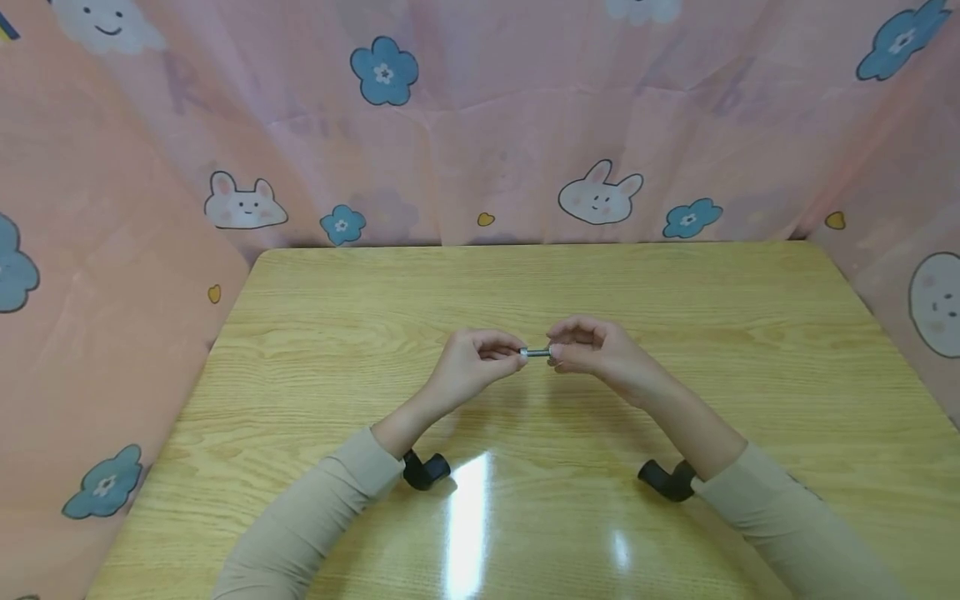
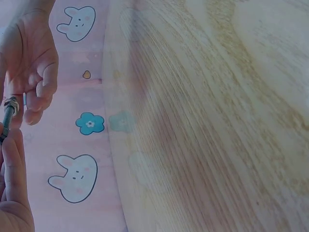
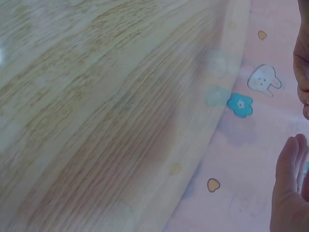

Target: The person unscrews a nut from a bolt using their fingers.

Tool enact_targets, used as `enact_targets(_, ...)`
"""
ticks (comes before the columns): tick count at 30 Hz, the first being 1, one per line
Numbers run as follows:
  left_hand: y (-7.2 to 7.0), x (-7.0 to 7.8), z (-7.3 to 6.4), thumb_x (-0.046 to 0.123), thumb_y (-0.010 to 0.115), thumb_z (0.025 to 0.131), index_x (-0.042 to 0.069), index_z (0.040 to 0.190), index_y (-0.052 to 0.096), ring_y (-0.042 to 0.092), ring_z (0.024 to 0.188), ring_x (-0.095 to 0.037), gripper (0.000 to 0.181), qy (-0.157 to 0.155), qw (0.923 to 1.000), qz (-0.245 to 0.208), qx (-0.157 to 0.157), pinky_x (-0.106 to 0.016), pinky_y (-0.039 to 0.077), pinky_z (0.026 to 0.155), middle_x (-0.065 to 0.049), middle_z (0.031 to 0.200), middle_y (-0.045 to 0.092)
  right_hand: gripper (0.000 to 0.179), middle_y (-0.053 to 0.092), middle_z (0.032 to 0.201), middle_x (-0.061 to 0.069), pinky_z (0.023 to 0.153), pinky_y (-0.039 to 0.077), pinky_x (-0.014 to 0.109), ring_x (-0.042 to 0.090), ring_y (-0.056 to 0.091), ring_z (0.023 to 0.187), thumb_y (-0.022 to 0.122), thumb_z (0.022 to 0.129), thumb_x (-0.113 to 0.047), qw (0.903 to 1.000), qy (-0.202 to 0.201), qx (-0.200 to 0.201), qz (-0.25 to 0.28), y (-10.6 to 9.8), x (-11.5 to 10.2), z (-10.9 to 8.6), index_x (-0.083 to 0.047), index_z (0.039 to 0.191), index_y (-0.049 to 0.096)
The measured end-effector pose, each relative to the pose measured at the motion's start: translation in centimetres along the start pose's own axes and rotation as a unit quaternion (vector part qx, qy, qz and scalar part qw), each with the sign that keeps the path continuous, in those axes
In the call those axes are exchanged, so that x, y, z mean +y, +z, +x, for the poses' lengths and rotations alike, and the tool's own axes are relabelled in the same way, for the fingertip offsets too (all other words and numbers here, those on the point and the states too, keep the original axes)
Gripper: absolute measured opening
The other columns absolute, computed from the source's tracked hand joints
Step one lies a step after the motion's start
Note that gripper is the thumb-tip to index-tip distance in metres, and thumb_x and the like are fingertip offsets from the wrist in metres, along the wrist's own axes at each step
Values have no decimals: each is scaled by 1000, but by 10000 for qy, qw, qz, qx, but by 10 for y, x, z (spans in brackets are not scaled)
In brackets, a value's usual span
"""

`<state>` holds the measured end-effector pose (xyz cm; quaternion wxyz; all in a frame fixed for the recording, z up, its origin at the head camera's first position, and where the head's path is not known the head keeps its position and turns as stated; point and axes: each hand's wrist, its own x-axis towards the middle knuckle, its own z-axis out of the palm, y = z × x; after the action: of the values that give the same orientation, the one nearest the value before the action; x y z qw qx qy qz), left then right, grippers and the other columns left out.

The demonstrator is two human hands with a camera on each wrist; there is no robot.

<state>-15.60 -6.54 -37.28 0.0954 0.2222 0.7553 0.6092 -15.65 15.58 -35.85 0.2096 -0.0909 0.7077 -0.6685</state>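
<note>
A small silver threaded bolt [image 1: 537, 352] lies level between both hands, held above the table. My left hand [image 1: 471, 364] pinches its left end between thumb and fingers. At the other end my right hand [image 1: 603, 357] grips with thumb and forefinger, its remaining fingers curved loosely. The left wrist view shows the threads and a nut [image 2: 12, 104] at the right hand's fingertips. The bolt's left end is mostly covered by fingers. In the right wrist view, only parts of both hands appear at the right edge, and the bolt is out of sight.
The wooden table [image 1: 360, 300] has a glossy top that reflects light near its front. A pink printed curtain [image 1: 465, 150] hangs behind it and along both sides. Black wrist mounts [image 1: 426, 472] stick out beside both beige sleeves [image 1: 322, 508].
</note>
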Motion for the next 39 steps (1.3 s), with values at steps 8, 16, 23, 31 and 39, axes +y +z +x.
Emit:
enact_targets(8, 0, -2, 0, 7, 67, 85, -2, 97, 69, 66, 78, -15, 15, 63, 10000, -37, -9, -28, 55, 72, -10, 90, 69, 8, 63, 86, 4, 76, 54, 30, 13, 62, 77, 59, 92, -9, 9999, -27, -118, 59, -1, 2, 0, -6, 99, 58)
enact_targets(16, 0, 2, -2, 6, 66, 86, -4, 99, 68, 66, 79, -17, 17, -65, 10000, -12, -15, -28, 55, 72, -15, 92, 69, 16, 61, 90, 9, 76, 54, 31, 15, 62, 79, 56, 94, -12, 9999, -30, -122, 32, -1, 4, 0, -2, 106, 55)
enact_targets(23, 0, 29, -9, 0, 63, 86, -9, 97, 66, 65, 78, -16, 15, -112, 9999, 42, -44, -27, 55, 72, -19, 92, 68, 16, 60, 93, 6, 80, 53, 29, 15, 62, 84, 59, 90, -4, 9997, -176, -173, 24, 0, 4, -1, -3, 106, 55)
enact_targets(31, 0, 27, -8, -1, 64, 86, -9, 97, 66, 65, 78, -17, 14, -64, 10000, 57, -47, -27, 55, 72, -19, 91, 68, 12, 63, 85, 4, 77, 54, 31, 14, 63, 77, 56, 93, -11, 9999, -8, -121, 82, 2, 3, 0, -3, 102, 55)
enact_targets(39, 0, 29, -8, -1, 63, 86, -9, 97, 66, 66, 78, -17, 14, -63, 9999, 86, -63, -26, 55, 72, -19, 91, 68, 17, 61, 88, 5, 77, 54, 29, 14, 63, 79, 58, 92, -10, 9999, -83, -90, 5, 0, 3, 0, -1, 106, 54)
